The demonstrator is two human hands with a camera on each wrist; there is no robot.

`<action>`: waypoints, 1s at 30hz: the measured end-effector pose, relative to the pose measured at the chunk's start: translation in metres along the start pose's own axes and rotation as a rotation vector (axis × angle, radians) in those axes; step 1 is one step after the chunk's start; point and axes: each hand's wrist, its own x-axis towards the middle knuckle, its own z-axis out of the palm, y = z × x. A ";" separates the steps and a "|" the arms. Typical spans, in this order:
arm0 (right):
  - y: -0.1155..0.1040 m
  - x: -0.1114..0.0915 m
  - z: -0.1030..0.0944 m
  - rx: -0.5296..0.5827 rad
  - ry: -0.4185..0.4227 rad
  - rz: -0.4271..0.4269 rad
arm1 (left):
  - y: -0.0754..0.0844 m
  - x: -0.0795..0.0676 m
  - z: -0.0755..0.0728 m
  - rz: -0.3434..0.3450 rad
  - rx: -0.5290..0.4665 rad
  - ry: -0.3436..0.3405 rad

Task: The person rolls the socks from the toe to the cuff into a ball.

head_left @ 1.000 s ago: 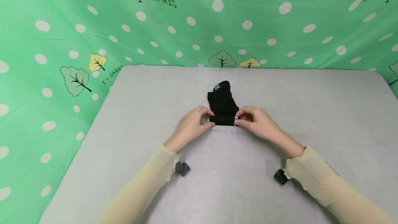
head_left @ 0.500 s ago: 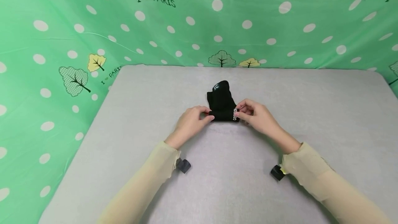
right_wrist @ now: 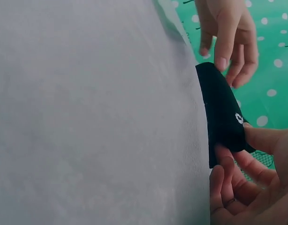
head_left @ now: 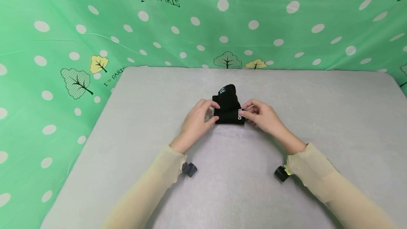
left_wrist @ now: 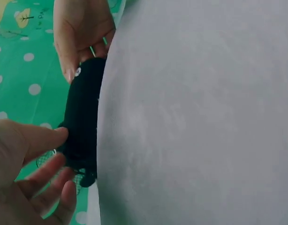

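A black sock (head_left: pixel 227 101) with white lettering lies on the grey table, its near end folded over into a band. My right hand (head_left: pixel 266 118) pinches the right end of that band, thumb above and fingers below, as the right wrist view shows on the sock (right_wrist: pixel 221 105). At the other end is my left hand (head_left: pixel 196 120), its thumb touching the sock's edge. In the left wrist view the left hand's fingers (left_wrist: pixel 48 180) are spread away from the thumb, with a gap between. The sock's underside is hidden.
The grey table (head_left: pixel 229 186) reaches back to a green dotted curtain (head_left: pixel 178 41) printed with trees. Small black devices are strapped at both wrists, the left device (head_left: pixel 189 169) and the right device (head_left: pixel 281 174), below the sleeve cuffs.
The folded band moved slightly away from me and its white lettering turned more into view. The left fingers loosened and spread from their pinch, while the right hand kept its hold.
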 end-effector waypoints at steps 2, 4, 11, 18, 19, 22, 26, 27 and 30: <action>0.001 0.001 0.000 0.002 0.016 0.004 | 0.001 0.001 0.001 0.047 0.002 0.001; 0.001 0.000 0.001 0.001 0.042 -0.013 | 0.002 0.001 0.002 0.065 0.002 -0.011; -0.001 -0.004 0.005 -0.071 0.137 -0.196 | 0.001 0.006 0.003 0.011 0.002 -0.004; 0.002 -0.001 0.007 -0.188 0.119 -0.287 | -0.002 0.013 0.005 -0.032 -0.003 -0.002; 0.002 0.000 0.007 -0.194 0.119 -0.279 | -0.002 0.014 0.005 -0.039 -0.003 -0.003; 0.003 0.002 0.007 -0.194 0.119 -0.248 | -0.002 0.016 0.005 -0.054 -0.006 0.000; 0.002 0.004 0.007 -0.182 0.119 -0.203 | -0.001 0.018 0.005 -0.054 -0.005 0.011; 0.002 0.005 0.007 -0.178 0.118 -0.195 | -0.001 0.018 0.005 -0.051 -0.006 0.012; 0.001 0.006 0.006 -0.164 0.116 -0.174 | -0.002 0.017 0.004 -0.043 -0.004 0.009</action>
